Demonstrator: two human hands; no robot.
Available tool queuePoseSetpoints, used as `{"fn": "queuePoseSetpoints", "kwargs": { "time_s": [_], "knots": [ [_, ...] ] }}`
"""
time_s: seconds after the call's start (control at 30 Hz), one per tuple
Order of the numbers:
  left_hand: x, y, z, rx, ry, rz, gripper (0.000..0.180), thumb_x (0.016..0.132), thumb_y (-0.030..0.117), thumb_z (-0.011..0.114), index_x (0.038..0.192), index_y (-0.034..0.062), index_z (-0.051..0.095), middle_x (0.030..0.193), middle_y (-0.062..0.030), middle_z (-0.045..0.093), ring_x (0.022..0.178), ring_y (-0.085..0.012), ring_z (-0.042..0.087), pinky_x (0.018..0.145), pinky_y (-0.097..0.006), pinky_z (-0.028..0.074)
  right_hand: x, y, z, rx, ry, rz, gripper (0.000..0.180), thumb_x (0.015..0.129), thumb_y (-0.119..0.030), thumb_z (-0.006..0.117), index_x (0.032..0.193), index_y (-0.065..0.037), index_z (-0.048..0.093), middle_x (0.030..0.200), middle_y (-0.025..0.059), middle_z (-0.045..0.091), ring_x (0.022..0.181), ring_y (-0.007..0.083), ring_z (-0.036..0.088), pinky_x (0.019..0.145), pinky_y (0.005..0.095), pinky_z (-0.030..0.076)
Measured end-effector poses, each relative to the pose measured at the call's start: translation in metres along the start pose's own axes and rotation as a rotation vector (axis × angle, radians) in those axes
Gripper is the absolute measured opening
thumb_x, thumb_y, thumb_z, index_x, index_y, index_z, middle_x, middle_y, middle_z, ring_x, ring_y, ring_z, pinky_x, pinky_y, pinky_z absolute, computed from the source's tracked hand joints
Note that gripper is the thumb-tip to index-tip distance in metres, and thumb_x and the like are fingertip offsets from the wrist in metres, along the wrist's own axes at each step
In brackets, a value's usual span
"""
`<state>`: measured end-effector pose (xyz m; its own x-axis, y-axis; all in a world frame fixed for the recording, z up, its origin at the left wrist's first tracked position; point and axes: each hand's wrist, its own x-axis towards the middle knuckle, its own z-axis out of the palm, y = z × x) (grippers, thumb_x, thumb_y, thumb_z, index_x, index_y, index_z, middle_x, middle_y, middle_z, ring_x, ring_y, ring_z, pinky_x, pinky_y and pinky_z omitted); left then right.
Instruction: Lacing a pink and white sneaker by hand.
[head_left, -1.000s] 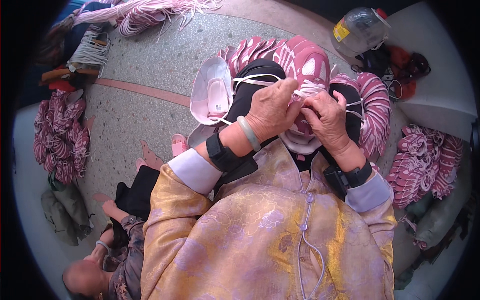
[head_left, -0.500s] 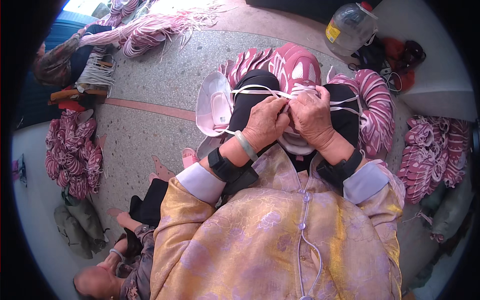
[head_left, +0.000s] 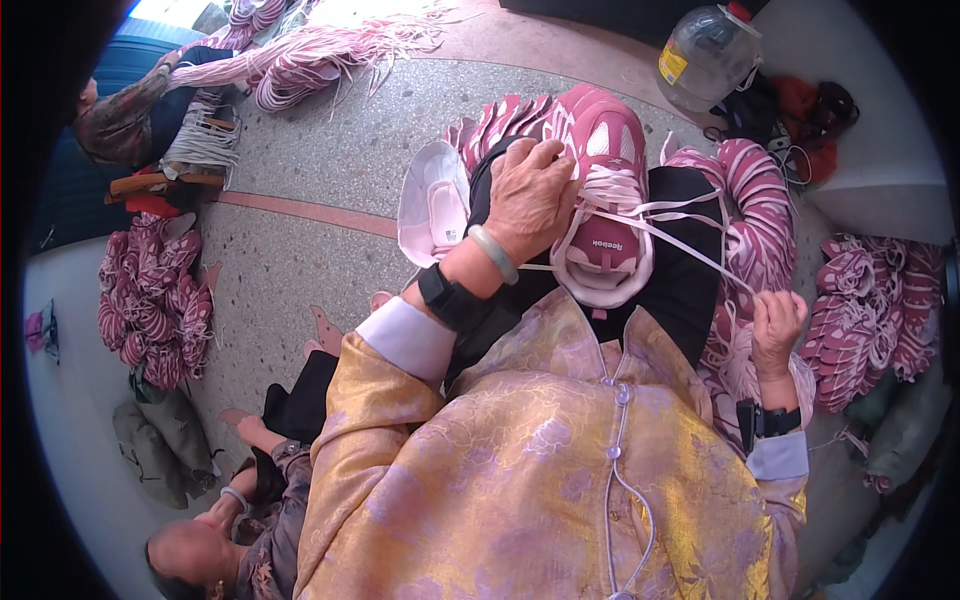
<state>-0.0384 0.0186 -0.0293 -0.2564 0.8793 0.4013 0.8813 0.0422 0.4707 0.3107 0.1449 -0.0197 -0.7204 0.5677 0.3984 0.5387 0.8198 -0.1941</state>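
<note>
A dark pink sneaker [head_left: 600,245] with white mesh panels rests on my lap, its heel toward me. White shoelaces [head_left: 612,185] run through its upper eyelets, with loose ends to the right. My left hand [head_left: 532,200] is closed on the sneaker's left side, its fingers curled and partly hidden. Out to the right, my right hand [head_left: 778,325] pinches a shoelace end, stretched taut from the shoe. Left of my lap lies a pale shoe piece [head_left: 432,205] with its light insole showing. Bundles of pink shoe uppers [head_left: 755,210] sit just right of my knee.
More pink shoe bundles lie at the left [head_left: 150,300] and far right [head_left: 850,320]. Pale laces [head_left: 330,55] spread across the floor at the back. A large clear bottle [head_left: 705,65] stands back right. One person [head_left: 250,530] sits lower left, another [head_left: 125,115] upper left.
My hands, together over the laces before, are now apart. The right has drawn a lace out to the right and toward me; the left has shifted to the sneaker's left side.
</note>
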Motion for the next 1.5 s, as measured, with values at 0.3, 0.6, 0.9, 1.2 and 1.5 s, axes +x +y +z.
{"fn": "queuePoseSetpoints", "kwargs": {
  "time_s": [0.3, 0.6, 0.9, 1.2, 1.5],
  "knots": [
    [0.005, -0.018, 0.007, -0.042, -0.287, -0.010, 0.019, 0.079, 0.022, 0.055, 0.089, 0.0074, 0.060, 0.102, -0.0045, 0.057, 0.101, -0.0254, 0.049, 0.088, -0.038, 0.033, 0.037, -0.041, 0.029, -0.024, -0.110, -0.015, 0.028, 0.070, -0.005, 0.058, 0.099, -0.006, 0.055, 0.094, 0.0077, 0.053, 0.093, 0.0238, 0.052, 0.088, 0.0415, 0.033],
    [0.026, -0.004, -0.021, -0.974, -0.364, -0.507, 0.015, 0.089, 0.017, 0.052, 0.084, 0.0038, 0.057, 0.069, 0.0002, 0.052, 0.062, -0.0052, 0.049, 0.057, -0.020, 0.040, 0.075, -0.088, 0.066, 0.410, -0.141, -0.022, 0.029, 0.082, -0.022, 0.057, 0.104, -0.004, 0.054, 0.088, 0.0090, 0.059, 0.085, 0.0260, 0.057, 0.085, 0.0384, 0.037],
    [0.034, -0.016, -0.035, -1.190, -0.344, -0.612, 0.034, 0.093, 0.028, 0.043, 0.095, -0.0036, 0.057, 0.052, 0.0010, 0.043, 0.043, -0.0072, 0.039, 0.051, -0.023, 0.043, 0.074, -0.095, 0.057, 0.529, -0.198, 0.073, 0.021, 0.083, -0.022, 0.057, 0.095, -0.005, 0.056, 0.075, 0.0116, 0.059, 0.069, 0.0299, 0.058, 0.063, 0.0377, 0.043],
    [0.028, -0.043, -0.026, -1.613, -0.131, -0.640, 0.028, 0.091, 0.022, 0.043, 0.099, -0.0023, 0.055, 0.055, -0.0007, 0.050, 0.069, -0.0173, 0.057, 0.085, -0.036, 0.044, 0.051, -0.066, 0.029, 0.372, 0.035, -0.047, 0.009, 0.077, -0.007, 0.061, 0.084, -0.003, 0.056, 0.065, 0.0115, 0.055, 0.058, 0.0287, 0.056, 0.050, 0.0360, 0.042],
    [0.018, 0.007, 0.000, -1.151, -0.224, -0.688, 0.013, 0.082, 0.011, 0.060, 0.089, 0.0004, 0.058, 0.075, -0.0005, 0.058, 0.066, -0.0075, 0.054, 0.065, -0.021, 0.045, -0.077, 0.049, -0.014, 0.168, 0.267, 0.438, 0.014, 0.082, 0.000, 0.057, 0.095, 0.003, 0.060, 0.075, 0.0106, 0.062, 0.066, 0.0164, 0.059, 0.062, 0.0289, 0.048]
  ]
}}
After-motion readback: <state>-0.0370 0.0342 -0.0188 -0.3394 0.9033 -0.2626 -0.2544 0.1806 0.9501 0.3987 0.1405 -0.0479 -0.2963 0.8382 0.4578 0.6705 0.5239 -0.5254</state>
